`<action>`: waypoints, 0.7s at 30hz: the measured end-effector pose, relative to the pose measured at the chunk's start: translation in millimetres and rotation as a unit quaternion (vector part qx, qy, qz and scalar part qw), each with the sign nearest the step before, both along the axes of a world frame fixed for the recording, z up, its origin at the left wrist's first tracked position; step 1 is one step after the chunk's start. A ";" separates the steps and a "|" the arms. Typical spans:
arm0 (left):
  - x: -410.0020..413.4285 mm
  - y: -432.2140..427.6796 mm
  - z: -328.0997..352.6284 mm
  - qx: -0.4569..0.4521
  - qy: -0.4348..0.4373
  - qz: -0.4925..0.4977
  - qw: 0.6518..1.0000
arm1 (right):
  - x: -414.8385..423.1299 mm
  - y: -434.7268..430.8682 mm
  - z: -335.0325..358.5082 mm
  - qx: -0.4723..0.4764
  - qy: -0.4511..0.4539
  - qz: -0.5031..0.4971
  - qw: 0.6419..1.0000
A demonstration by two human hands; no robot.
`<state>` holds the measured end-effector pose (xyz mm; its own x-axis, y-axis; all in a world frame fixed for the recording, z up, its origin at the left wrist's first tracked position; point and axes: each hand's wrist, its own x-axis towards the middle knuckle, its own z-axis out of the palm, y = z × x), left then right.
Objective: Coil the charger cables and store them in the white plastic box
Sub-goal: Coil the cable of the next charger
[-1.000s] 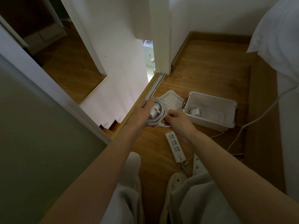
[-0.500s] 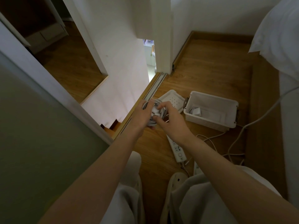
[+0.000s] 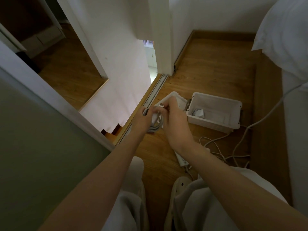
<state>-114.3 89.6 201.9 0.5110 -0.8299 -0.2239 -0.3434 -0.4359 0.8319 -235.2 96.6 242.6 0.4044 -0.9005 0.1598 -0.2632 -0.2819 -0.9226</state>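
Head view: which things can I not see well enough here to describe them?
All in the head view:
- the coiled cable: partly hidden by the left hand and right hand holding it.
- the power strip: mostly covered by the right forearm.
- the white plastic box: contents too small and dim to name.
- the long floor cable: its far end is cut off by the right edge.

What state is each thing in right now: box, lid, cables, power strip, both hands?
White plastic box: open, a charger brick inside.
Lid: off, on the floor beside the box.
Coiled cable: looped, in both hands.
Left hand: grips the coil.
Right hand: pinches the cable's end.
Loose cables: uncoiled on the floor.
Power strip: on the floor, partly hidden.
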 end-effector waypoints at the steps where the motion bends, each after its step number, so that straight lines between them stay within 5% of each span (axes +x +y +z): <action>1: 3.6 1.1 -2.2 0.008 0.009 0.011 1.000 | -0.5 3.2 3.9 0.004 -0.019 0.006 1.000; 7: 11.8 0.7 2.6 0.015 0.110 0.085 0.990 | -1.2 2.6 9.0 0.069 -0.145 -0.062 0.985; 10: 7.5 0.0 7.7 -0.012 0.117 0.101 0.988 | -6.7 -15.4 2.3 0.125 -0.075 -0.123 0.982; 14: -0.5 -0.5 14.8 -0.067 0.098 0.069 0.991 | -14.0 -26.3 -15.1 0.160 0.072 -0.061 0.983; 21: -13.4 1.0 25.3 -0.074 0.139 0.027 0.987 | -11.4 -27.4 -23.8 0.210 0.013 -0.027 0.977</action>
<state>-127.7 90.6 227.2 0.4919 -0.8373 -0.2388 -0.0732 -0.3131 0.9469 -246.6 69.1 218.8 0.3531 -0.9047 -0.2382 -0.2920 0.1354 -0.9468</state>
